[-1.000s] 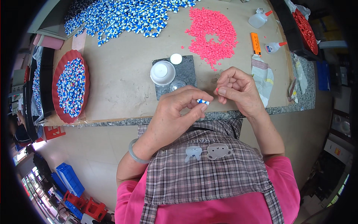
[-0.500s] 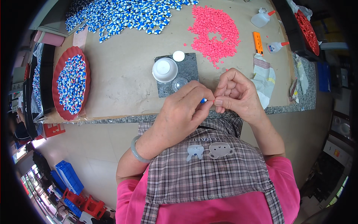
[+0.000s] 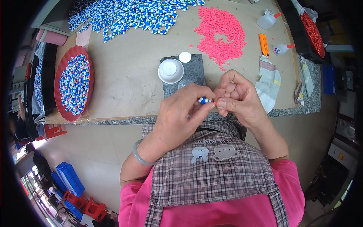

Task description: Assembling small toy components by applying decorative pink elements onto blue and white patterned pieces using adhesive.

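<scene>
My left hand (image 3: 182, 109) is closed around a small blue-and-white piece (image 3: 204, 100), its blue top showing between thumb and forefinger. My right hand (image 3: 242, 100) meets it from the right, thumb and forefinger pinched on a tiny pink piece (image 3: 215, 103) at the left thumb tip. Whether the two pieces touch is too small to tell. Just beyond my left hand, a dark stone slab (image 3: 194, 67) carries a white bowl-shaped dish (image 3: 160, 75), a round white disc (image 3: 185, 57) and a small clear cup (image 3: 185, 82), partly hidden by my fingers.
Loose pink pieces (image 3: 223, 28) lie beyond my right hand, and blue-and-white pieces (image 3: 136, 17) cover the far left. A red scalloped tray (image 3: 90, 85) of finished-looking pieces stands left. Glue bottles (image 3: 266, 21), an orange box (image 3: 263, 44) and a crumpled cloth (image 3: 268, 89) lie right.
My left fingers have loosened and shifted, so more of the blue-and-white piece shows. The right hand keeps its pinch. The whole view has slid slightly.
</scene>
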Demonstrator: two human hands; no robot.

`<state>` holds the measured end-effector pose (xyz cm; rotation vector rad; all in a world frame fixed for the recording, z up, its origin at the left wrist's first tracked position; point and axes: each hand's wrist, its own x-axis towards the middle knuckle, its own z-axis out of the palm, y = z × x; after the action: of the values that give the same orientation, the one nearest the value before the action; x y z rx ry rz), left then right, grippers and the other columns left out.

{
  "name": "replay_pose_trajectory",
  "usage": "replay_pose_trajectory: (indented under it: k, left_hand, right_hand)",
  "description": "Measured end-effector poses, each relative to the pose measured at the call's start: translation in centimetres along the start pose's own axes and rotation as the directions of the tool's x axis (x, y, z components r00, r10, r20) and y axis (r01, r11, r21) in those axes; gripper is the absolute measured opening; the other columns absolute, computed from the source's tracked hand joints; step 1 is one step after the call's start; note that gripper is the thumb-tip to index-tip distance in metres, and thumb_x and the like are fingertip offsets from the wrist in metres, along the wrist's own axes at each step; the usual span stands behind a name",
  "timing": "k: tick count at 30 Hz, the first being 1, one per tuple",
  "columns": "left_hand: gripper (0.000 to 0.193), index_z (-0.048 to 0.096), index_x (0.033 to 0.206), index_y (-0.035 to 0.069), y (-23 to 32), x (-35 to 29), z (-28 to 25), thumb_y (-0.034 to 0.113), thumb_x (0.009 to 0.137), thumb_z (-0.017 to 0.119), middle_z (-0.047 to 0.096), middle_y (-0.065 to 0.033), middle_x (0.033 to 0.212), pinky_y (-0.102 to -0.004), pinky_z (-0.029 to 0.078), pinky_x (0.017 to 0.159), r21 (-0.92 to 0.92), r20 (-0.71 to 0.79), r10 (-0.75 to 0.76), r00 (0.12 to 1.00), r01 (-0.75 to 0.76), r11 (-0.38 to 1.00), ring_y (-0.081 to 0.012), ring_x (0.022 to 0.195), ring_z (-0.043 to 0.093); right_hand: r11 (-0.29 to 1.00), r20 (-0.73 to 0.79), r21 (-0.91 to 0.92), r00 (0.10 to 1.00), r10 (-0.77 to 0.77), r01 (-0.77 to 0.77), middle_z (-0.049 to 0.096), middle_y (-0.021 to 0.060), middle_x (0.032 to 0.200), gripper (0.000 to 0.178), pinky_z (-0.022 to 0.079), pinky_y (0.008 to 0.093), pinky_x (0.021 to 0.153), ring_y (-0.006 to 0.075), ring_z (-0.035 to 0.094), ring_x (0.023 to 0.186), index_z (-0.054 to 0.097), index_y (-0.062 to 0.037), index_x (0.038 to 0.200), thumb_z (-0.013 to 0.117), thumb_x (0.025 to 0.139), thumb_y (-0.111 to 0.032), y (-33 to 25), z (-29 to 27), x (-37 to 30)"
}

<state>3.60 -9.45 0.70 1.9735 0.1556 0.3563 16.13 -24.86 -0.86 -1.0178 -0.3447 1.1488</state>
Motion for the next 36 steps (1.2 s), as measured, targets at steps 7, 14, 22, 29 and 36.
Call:
replay_pose_trajectory:
  k: [7, 14, 22, 29, 36]
  left_hand:
    - [0.019, 0.065, 0.102, -0.003, -2.2, -2.4, -2.6, -0.006, 0.083, 0.064, 0.066, -0.0076, 0.091, -0.0236, 0.05, 0.062, -0.527, -0.122, -0.26, 0.958, 0.159, 0.835, -0.01, 0.069, 0.06]
    - [0.019, 0.063, 0.108, -0.005, -3.0, -3.7, -4.1, -0.005, 0.09, 0.057, 0.068, -0.0124, 0.104, -0.0212, 0.052, 0.076, -0.64, -0.059, -0.423, 0.904, 0.291, 0.711, -0.0088, 0.086, 0.062]
    - [0.022, 0.062, 0.109, -0.005, -4.1, -3.7, -3.9, -0.008, 0.088, 0.058, 0.066, -0.0107, 0.105, -0.0223, 0.052, 0.079, -0.668, -0.087, -0.358, 0.93, 0.212, 0.714, -0.0104, 0.089, 0.063]
    - [0.022, 0.063, 0.107, -0.005, -4.7, -3.7, -3.7, -0.006, 0.085, 0.063, 0.059, -0.0107, 0.108, -0.0245, 0.054, 0.078, -0.656, -0.12, -0.321, 0.94, 0.168, 0.736, -0.014, 0.086, 0.064]
    - [0.023, 0.062, 0.105, -0.003, -5.1, -3.7, -3.7, -0.01, 0.084, 0.062, 0.057, -0.0077, 0.106, -0.0251, 0.051, 0.082, -0.664, -0.083, -0.307, 0.948, 0.177, 0.727, -0.0124, 0.093, 0.062]
  right_hand:
    - [0.984, -0.009, -0.144, 0.994, 0.106, -0.107, 0.065, 0.0097, 0.081, 0.035, 0.048, 0.0204, 0.054, 0.0092, 0.06, 0.062, 0.044, -0.0089, 0.101, 0.071, 0.08, 0.002, -1.5, 0.3, 2.0]
    - [0.928, -0.032, -0.341, 0.988, 0.149, -0.151, 0.065, 0.0082, 0.081, 0.034, 0.049, 0.0205, 0.056, 0.0084, 0.06, 0.063, 0.045, -0.0079, 0.097, 0.071, 0.079, 0.005, -1.7, 0.8, 4.5]
    - [0.835, -0.069, -0.52, 0.983, 0.172, -0.182, 0.065, 0.0065, 0.079, 0.033, 0.05, 0.0206, 0.056, 0.0078, 0.061, 0.063, 0.044, -0.0077, 0.094, 0.071, 0.08, 0.005, -2.3, 1.7, 5.6]
    - [0.705, -0.11, -0.678, 0.977, 0.182, -0.208, 0.064, 0.0051, 0.077, 0.032, 0.049, 0.0197, 0.056, 0.0067, 0.06, 0.065, 0.043, -0.0078, 0.092, 0.07, 0.08, 0.005, -2.8, 2.7, 6.1]
    - [0.6, -0.034, -0.797, 0.997, 0.063, -0.065, 0.063, 0.0049, 0.077, 0.033, 0.049, 0.0192, 0.056, 0.0061, 0.059, 0.065, 0.042, -0.0081, 0.093, 0.069, 0.08, 0.006, -2.7, 3.5, 5.7]
